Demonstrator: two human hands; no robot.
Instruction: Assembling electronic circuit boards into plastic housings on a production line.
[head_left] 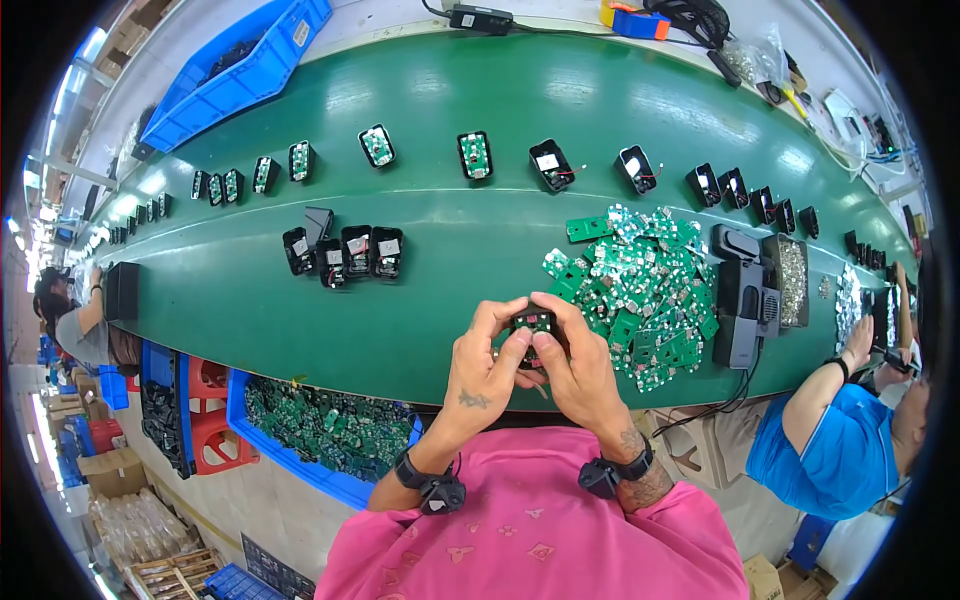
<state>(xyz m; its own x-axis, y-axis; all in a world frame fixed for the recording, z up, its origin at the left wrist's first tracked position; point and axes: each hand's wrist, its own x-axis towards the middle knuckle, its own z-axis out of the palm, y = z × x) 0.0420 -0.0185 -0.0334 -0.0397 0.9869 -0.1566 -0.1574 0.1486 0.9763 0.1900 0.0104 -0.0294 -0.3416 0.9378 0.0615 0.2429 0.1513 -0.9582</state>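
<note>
Close in front of me, at the near edge of the green table, both my hands are closed round a small black plastic housing [533,320] with a circuit board in its open face. My left hand [478,362] grips its left side and my right hand [584,368] its right side. Both thumbs press down on the board, and the fingers underneath are mostly hidden. Just beyond my right hand lies a heap of green circuit boards [640,285]. To the left stands a cluster of black housings [357,252] with white parts inside.
A row of housings, some with boards [475,155], some with white parts and wires [552,163], crosses the green table [440,100]. Right of the heap are a black device [738,310] and a tray of small parts [793,280]. A blue bin [235,400] of boards stands below; co-workers sit at both sides.
</note>
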